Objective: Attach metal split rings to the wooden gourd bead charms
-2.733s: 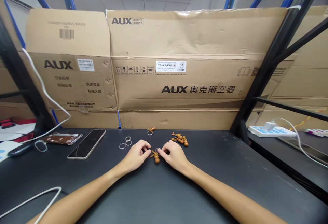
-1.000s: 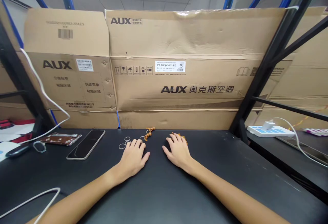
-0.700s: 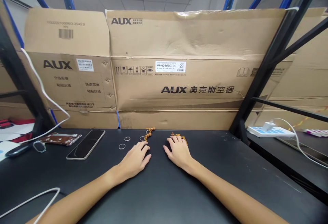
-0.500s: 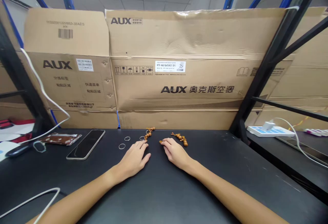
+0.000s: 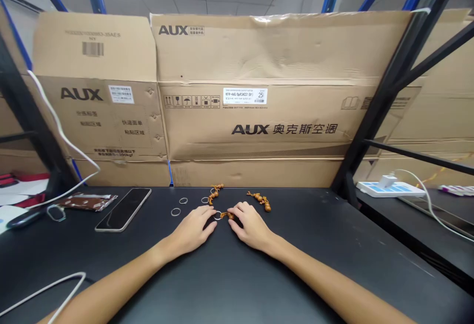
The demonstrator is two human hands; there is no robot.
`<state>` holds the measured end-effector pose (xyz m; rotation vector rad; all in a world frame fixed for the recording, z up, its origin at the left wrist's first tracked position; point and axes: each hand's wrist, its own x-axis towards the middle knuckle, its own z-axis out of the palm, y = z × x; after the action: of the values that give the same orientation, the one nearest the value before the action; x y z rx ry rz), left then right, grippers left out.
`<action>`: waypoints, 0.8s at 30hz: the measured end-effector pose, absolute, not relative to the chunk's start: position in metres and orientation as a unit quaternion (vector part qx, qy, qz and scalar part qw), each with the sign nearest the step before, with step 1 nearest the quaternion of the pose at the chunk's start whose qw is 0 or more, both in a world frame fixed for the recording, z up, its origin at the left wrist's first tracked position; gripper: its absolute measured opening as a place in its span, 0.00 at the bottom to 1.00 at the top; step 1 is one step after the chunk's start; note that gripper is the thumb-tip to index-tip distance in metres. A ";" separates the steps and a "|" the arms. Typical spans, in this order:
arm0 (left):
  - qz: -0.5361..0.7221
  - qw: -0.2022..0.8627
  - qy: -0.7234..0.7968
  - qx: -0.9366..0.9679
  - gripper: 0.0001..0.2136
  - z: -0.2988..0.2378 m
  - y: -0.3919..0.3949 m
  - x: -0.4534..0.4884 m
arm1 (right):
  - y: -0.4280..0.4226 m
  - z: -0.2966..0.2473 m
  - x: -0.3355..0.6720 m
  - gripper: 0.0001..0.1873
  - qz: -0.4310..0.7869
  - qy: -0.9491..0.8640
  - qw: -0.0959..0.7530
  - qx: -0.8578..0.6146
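My left hand [image 5: 194, 227] has its thumb and forefinger curled at a small silver metal ring [image 5: 217, 216]. Facing it, my right hand [image 5: 252, 226] pinches a brown wooden gourd pendant [image 5: 230, 215], partly hidden by the fingers. The pendant's orange cord reaches toward the ring; whether it passes through it I cannot tell. Behind my left fingers lies a gourd pendant string [image 5: 214, 195], with a ring [image 5: 205, 200] beside it. Beyond my right hand rests another gourd pendant string [image 5: 261, 199]. Two loose rings [image 5: 176, 212] lie left of my left hand.
A phone [image 5: 124, 210] lies on the black tabletop [image 5: 237, 274] at left, beside a brown packet [image 5: 89, 201]. A white cable [image 5: 61, 284] crosses the front left. Cardboard boxes [image 5: 252, 141] stand behind, and a power strip [image 5: 403, 189] lies right of the black frame.
My right hand now holds a gourd pendant closer to me, and a ring shows at my left fingertips. Both hands have come slightly nearer each other.
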<state>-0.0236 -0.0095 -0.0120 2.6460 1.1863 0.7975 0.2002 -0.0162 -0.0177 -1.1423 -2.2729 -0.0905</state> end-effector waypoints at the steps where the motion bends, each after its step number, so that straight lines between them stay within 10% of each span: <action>1: 0.263 0.068 0.393 0.879 0.14 -0.012 -0.009 -0.024 | -0.016 -0.018 0.200 0.12 -0.031 -0.855 0.292 -0.427; 24: 0.260 0.093 0.393 0.877 0.09 -0.010 -0.003 -0.024 | -0.007 -0.022 0.203 0.02 0.053 -0.850 0.322 -0.413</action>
<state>-0.0243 -0.0029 -0.0099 2.6031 1.1659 0.7728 0.2033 -0.0070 -0.0215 -1.0832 -2.2323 0.1382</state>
